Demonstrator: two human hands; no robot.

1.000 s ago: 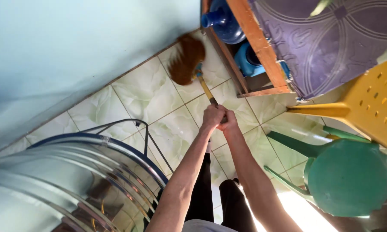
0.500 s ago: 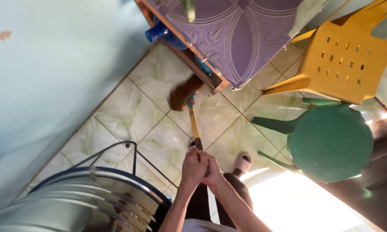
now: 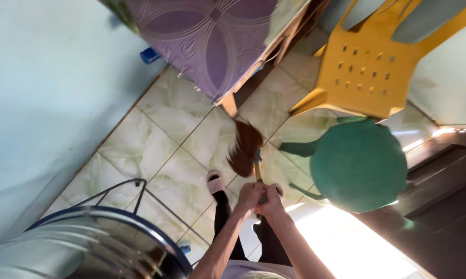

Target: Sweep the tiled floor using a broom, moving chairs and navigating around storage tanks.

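Observation:
Both of my hands grip the short handle of a broom. My left hand (image 3: 248, 195) and my right hand (image 3: 270, 200) are pressed together, just above my feet. The broom (image 3: 245, 149) has a brown bristle head that rests on the pale green tiled floor (image 3: 176, 124), close in front of my slippers (image 3: 215, 182). The bristles are blurred. The head lies just below the wooden leg of a table (image 3: 227, 104).
A table with a purple patterned cloth (image 3: 212, 36) stands at the top. A yellow plastic chair (image 3: 367, 67) and a green round stool (image 3: 359, 165) are on the right. A metal rack (image 3: 88, 243) fills the lower left. A light blue wall (image 3: 47, 82) runs along the left.
The broom head has been drawn back from under the table toward my feet. My hands have come closer to my body, and the view has shifted right.

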